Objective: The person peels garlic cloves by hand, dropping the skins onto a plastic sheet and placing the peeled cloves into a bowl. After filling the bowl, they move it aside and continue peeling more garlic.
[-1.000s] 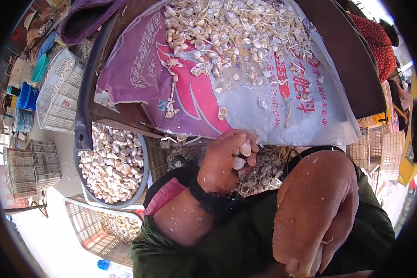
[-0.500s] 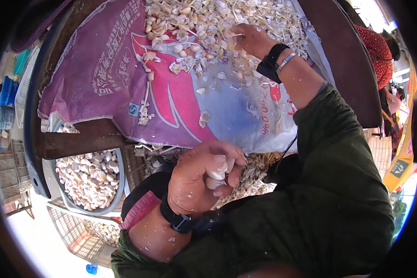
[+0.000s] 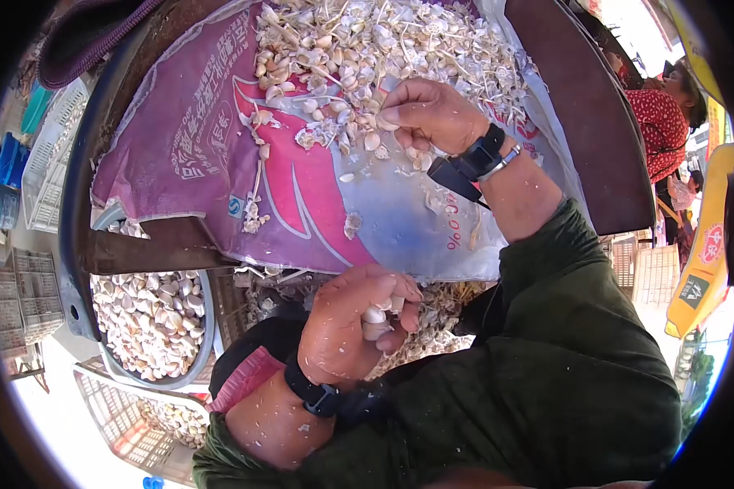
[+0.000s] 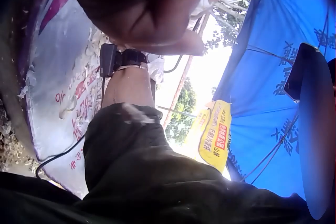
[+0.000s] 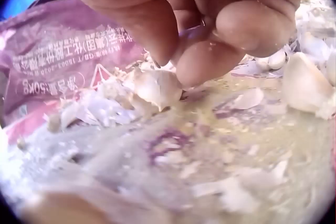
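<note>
In the head view my left hand (image 3: 347, 326) curls round several peeled-looking garlic cloves (image 3: 377, 324), held in front of the sack's near edge. My right hand (image 3: 436, 118) reaches over the printed sack (image 3: 302, 204), beside the near side of the heap of garlic cloves and stems (image 3: 383, 49). In the right wrist view the thumb and fingertips of the right hand (image 5: 194, 24) pinch a whitish clove (image 5: 157, 87) just above the sack. The left hand (image 4: 152, 8) fills the top of the left wrist view, its cloves mostly hidden there.
A round tub of cloves (image 3: 208, 326) stands at the left below the table edge, with a plastic crate (image 3: 106, 407) holding more cloves nearer. White crates (image 3: 57, 155) stand farther left. A person in red (image 3: 656, 126) is at the far right. Husks (image 3: 432, 326) lie below the sack.
From low at the right, my right hand has moved up to the garlic heap, then slightly nearer and left. The left hand keeps its cloves and sits farther left in view.
</note>
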`<state>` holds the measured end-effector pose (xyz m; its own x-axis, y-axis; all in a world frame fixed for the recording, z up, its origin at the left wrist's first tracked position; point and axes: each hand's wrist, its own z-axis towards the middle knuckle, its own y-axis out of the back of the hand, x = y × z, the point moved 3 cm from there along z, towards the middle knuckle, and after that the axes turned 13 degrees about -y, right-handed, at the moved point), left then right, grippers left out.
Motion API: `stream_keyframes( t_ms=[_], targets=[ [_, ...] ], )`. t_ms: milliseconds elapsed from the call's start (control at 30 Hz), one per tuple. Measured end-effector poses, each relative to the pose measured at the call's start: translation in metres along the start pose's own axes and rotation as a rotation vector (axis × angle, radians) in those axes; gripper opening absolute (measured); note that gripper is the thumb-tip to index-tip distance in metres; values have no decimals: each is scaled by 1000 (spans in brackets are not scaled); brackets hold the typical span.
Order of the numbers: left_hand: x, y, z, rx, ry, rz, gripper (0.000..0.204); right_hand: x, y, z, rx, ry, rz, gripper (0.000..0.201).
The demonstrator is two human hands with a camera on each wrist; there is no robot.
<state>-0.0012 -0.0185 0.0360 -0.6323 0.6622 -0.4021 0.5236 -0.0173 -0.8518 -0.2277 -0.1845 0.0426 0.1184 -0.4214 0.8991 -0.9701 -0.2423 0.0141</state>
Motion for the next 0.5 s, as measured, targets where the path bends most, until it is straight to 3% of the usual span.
stream_keyframes(
  t_ms=[100, 133, 167, 200, 267, 333, 367, 433, 467, 500],
  targets=[
    [4, 7, 2, 27, 41, 0, 19, 21, -58, -82, 348, 325, 92, 16],
    [6, 8, 1, 69, 85, -21, 17, 32, -81, -115, 483, 288, 224, 13],
    [6, 3, -2, 11, 67, 3, 16, 39, -100, -137, 683, 319, 238, 18],
    [6, 3, -2, 11, 70, 4, 16, 36, -118, -149, 848, 580, 337, 25],
    [8, 5, -1, 55, 38, 81, 16, 69, -147, -169, 1376, 779, 117, 20],
    [10, 6, -2, 119, 75, -9, 15, 80, -162, -199, 1122, 803, 141, 12],
    [8, 5, -4, 104, 36, 33, 17, 74, -169, -202, 1123, 799, 141, 12],
    [6, 5, -3, 157, 17, 54, 21, 64, -176, -210, 1268, 1092, 389, 16],
    [9, 6, -5, 156, 21, 49, 21, 58, -179, -212, 1264, 1086, 391, 16],
    [8, 5, -7, 89, -16, 72, 23, 52, -186, -211, 1133, 1131, 446, 16]
  ],
)
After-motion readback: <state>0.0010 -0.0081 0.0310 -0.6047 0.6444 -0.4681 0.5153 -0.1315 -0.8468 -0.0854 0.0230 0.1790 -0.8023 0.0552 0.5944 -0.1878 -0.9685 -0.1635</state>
